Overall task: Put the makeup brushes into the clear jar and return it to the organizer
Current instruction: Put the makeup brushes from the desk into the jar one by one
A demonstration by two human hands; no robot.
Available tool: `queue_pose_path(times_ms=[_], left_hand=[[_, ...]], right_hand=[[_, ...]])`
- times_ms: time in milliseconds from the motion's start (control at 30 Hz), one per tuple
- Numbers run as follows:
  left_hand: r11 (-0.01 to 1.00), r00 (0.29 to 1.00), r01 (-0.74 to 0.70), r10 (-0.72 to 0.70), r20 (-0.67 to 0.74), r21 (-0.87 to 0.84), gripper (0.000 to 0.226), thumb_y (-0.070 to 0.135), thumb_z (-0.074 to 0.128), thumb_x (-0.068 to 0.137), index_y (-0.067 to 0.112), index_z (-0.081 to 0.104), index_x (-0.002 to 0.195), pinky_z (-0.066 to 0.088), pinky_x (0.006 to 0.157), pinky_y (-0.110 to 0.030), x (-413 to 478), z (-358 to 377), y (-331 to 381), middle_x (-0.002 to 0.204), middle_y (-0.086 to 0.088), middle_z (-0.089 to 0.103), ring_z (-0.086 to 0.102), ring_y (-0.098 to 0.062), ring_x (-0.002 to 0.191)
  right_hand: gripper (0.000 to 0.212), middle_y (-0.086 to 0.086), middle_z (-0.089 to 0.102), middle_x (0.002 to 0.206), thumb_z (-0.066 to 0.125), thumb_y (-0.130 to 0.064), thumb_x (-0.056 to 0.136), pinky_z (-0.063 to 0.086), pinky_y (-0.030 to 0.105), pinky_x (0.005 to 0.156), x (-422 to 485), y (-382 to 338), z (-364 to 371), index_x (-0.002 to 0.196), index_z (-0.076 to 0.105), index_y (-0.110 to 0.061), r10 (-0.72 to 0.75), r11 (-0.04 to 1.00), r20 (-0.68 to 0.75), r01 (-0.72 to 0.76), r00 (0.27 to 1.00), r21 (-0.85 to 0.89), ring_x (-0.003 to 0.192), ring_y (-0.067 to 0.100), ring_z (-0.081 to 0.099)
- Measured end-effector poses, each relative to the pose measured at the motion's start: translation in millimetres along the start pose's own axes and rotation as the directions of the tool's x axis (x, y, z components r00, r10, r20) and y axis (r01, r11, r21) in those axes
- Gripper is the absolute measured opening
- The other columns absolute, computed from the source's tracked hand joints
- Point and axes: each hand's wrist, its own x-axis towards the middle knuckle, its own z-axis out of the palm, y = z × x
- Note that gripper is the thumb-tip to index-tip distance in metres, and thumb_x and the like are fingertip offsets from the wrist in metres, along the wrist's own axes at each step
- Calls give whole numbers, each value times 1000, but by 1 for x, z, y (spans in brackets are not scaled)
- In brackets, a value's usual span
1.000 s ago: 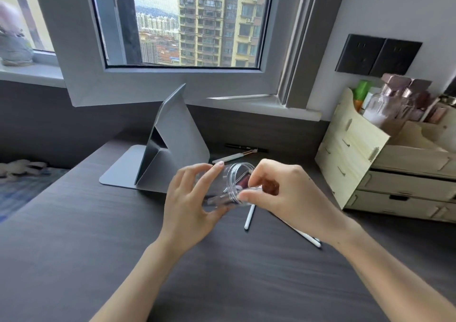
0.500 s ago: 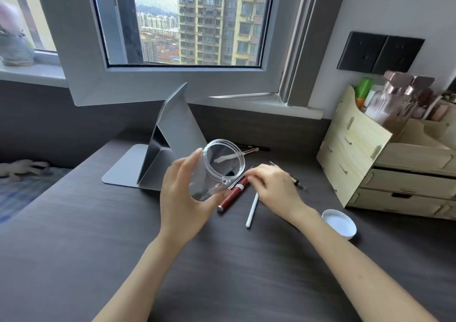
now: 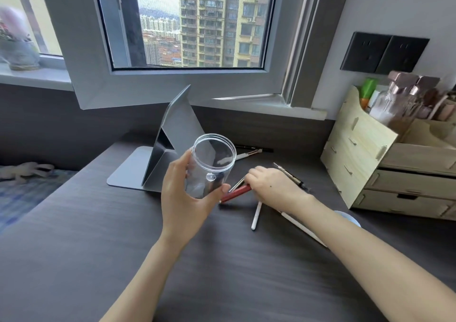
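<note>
Dark desk (image 3: pixel 74 260) lies bare toward you, wooden organizer (image 3: pixel 357 159) at its right edge, while your left hand (image 3: pixel 183 198) wraps the clear jar (image 3: pixel 209 166), mouth tilted up and away, and your right hand (image 3: pixel 269 186) pinches the red brush (image 3: pixel 235 194), angled up-right, beside it.

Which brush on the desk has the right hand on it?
The red-handled brush, beside the jar. The right hand rests on its upper end; the white-handled brushes lie untouched.
</note>
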Motion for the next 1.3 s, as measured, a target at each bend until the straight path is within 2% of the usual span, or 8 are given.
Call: queue_pose_path(times_ms=[267, 467, 633, 733, 900, 1000, 1167, 1300], left_hand=[[998, 999, 10, -12, 36, 61, 77, 36, 82, 54, 32, 49, 123, 37, 89, -12, -1, 3, -3, 108, 21, 51, 51, -3, 101], [932, 964, -237, 191, 185, 273, 73, 36, 79, 60, 25, 50, 127, 36, 89, -16, -8, 8, -4, 110, 7, 55, 47, -11, 100], [892, 918, -354, 274, 286, 281, 70, 42, 74, 64, 21, 51, 127, 43, 88, -27, -14, 13, -3, 112, -1, 58, 50, -15, 101], [900, 920, -346, 270, 284, 266, 69, 47, 73, 65, 20, 53, 126, 42, 86, -25, -14, 13, -2, 110, -2, 60, 51, -14, 97], [918, 931, -313, 245, 272, 245, 70, 44, 76, 64, 19, 54, 126, 45, 87, -26, -14, 13, -2, 112, -1, 60, 53, -16, 100], [946, 962, -231, 187, 198, 229, 71, 40, 78, 61, 22, 53, 125, 43, 85, -22, -11, 10, -1, 110, 6, 58, 53, -14, 98], [988, 993, -98, 88, 81, 122, 73, 46, 76, 58, 23, 52, 124, 39, 84, -13, -8, 7, -1, 106, 24, 51, 53, -11, 95], [990, 997, -70, 64, 53, 121, 74, 47, 75, 57, 26, 50, 124, 39, 88, -16, -5, 6, -4, 109, 25, 50, 54, -11, 99]], right_hand=[[16, -12, 60, 71, 55, -22, 92, 48, 27, 61, -70, 14, -66, 107, 60, -26, 549, 675, -167, -317, 819, 666, 62, 10, 59], [21, -7, 64, 71, 63, -27, 79, 40, 15, 55, -74, -12, -119, 94, 71, -16, 296, 895, -226, -186, 928, 406, 57, 6, 53], [27, 7, 62, 88, 56, 1, 80, 47, 26, 68, -63, -31, -112, 103, 65, -8, 142, 919, -115, -88, 983, 385, 78, 22, 58], [22, 1, 59, 89, 58, 2, 83, 38, 10, 74, -60, -39, -105, 103, 58, -8, 195, 835, -96, -114, 976, 538, 78, -1, 48], [18, -6, 57, 69, 66, -27, 79, 39, 10, 61, -57, -42, -104, 76, 66, -10, 381, 687, -266, -79, 886, 722, 63, 2, 51], [22, 0, 66, 72, 58, -19, 91, 45, 16, 62, -57, -16, -88, 76, 70, -9, 670, 472, -216, -184, 710, 862, 64, 5, 59], [29, 17, 66, 106, 50, -24, 94, 47, 34, 80, -49, 49, -6, 105, 68, -4, 818, 514, 66, -779, 571, 359, 99, 33, 59], [40, 14, 59, 118, 51, -38, 93, 44, 39, 88, -39, 58, 20, 117, 61, -9, 779, 590, 193, -801, 597, 97, 110, 32, 51]])
